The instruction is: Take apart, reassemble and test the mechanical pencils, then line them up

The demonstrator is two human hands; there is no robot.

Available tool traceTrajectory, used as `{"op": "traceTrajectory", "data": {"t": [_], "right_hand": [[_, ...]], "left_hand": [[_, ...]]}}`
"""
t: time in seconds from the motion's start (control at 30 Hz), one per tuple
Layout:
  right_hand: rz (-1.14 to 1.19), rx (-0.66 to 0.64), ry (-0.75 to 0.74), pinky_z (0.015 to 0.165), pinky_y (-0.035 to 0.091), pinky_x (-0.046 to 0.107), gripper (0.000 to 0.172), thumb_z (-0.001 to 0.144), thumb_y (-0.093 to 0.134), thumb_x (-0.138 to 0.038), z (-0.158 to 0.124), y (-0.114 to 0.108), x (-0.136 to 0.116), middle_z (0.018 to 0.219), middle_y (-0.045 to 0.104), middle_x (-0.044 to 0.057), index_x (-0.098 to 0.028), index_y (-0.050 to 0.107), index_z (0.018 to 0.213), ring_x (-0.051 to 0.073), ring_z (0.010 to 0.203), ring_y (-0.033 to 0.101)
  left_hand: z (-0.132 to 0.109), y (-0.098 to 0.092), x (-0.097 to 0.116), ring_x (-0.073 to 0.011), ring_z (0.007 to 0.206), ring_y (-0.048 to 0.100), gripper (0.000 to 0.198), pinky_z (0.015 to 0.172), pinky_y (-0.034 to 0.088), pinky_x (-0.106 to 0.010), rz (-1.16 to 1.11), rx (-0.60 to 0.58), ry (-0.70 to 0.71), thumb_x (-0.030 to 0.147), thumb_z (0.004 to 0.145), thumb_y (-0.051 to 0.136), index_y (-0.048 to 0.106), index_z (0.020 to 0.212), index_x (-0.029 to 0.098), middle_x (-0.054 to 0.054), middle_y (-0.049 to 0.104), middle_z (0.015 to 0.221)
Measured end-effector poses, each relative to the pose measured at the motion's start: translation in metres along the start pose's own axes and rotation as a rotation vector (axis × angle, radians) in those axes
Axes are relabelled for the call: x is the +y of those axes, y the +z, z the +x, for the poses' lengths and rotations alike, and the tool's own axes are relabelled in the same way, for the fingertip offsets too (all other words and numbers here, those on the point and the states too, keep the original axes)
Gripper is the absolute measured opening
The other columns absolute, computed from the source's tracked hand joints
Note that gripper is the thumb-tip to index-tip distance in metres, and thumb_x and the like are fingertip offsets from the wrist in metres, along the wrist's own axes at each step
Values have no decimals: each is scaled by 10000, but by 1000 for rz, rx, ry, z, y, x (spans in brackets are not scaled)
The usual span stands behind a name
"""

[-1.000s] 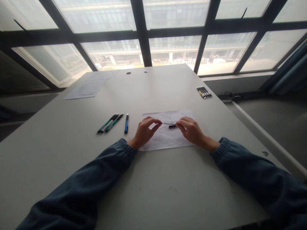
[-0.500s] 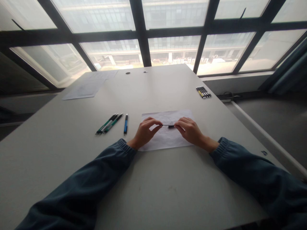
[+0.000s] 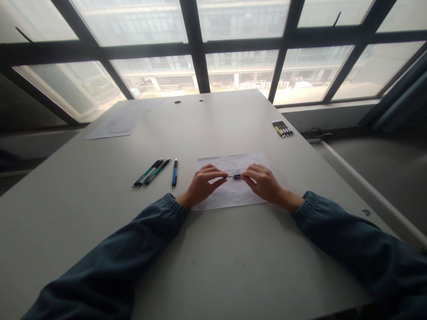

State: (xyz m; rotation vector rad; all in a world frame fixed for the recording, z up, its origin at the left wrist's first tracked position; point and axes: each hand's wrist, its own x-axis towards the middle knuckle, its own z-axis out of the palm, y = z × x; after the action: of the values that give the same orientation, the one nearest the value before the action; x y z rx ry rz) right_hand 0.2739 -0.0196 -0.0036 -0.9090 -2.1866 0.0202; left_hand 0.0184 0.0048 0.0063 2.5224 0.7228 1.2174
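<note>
Over the middle of the sheet of paper [image 3: 230, 198], the gap was closed: the thin refill [image 3: 228, 177], pinched in the left hand [image 3: 202, 184] grip, was slid further into the dark pen piece [image 3: 237, 176], pinched by the right hand [image 3: 265, 182]. Insertion was judged nearly done.

No text, label, brand, number or sign can be read. The central sheet of paper [image 3: 233, 195] carries faint grey marks, too blurred to make out. Any printing on the pens [image 3: 151, 172], the far pen set [image 3: 283, 128] and the far papers [image 3: 116, 122] is too small to resolve.
</note>
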Motion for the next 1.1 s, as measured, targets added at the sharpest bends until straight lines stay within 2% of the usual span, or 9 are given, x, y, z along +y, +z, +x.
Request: {"op": "traceTrajectory", "data": {"t": [0.27,0.43,0.5,0.67,0.77,0.9,1.1], "right_hand": [[46,-21,-26,782,476,340,204,1006,536,-229,1,-1,-1,846,691,72,-201,681,865,199,802,598],[61,-10,-49,786,493,356,169,1000,547,-241,1,-2,-3,868,696,71,-208,698,930,206,816,607],[62,56,-7,805,499,375,156,994,546,-234,0,-3,-3,904,700,74,-214,701,1006,219,851,617],[108,323,212,836,513,405,240,1008,470,-204,1,-5,5,909,687,71,-226,678,1125,237,896,623],[91,368,288,828,510,409,255,1012,445,-192,2,-6,16,885,686,64,-224,681,1103,240,883,616],[23,274,295,850,490,408,231,996,477,-173,1,-7,27,911,701,73,-203,702,1037,241,897,604],[-85,-34,244,875,423,423,106,946,636,-240,-6,-1,27,1001,721,75,-222,725,999,262,986,593]], "left_hand": [[3,-1,9,-163,775,653,24,775,547,-320,50,16,-5,203,880,714,732,895,201,-38,745,824],[4,-1,10,-160,769,638,33,777,541,-319,62,43,-12,173,869,694,715,873,197,-31,734,805],[3,-1,8,-160,769,637,35,775,541,-319,54,64,-25,176,867,693,716,881,198,-31,731,803],[0,-1,3,-160,759,627,31,755,530,-315,35,112,-68,169,862,697,708,856,197,-27,718,784],[-1,-2,4,-160,759,617,34,751,523,-317,45,139,-94,163,861,694,697,847,193,-26,706,779],[1,-3,6,-157,768,618,38,751,523,-314,73,188,-123,153,858,685,694,846,188,-28,704,791],[0,-3,5,-158,767,622,34,747,530,-313,112,240,-164,170,859,679,691,833,187,-24,697,771]]}}
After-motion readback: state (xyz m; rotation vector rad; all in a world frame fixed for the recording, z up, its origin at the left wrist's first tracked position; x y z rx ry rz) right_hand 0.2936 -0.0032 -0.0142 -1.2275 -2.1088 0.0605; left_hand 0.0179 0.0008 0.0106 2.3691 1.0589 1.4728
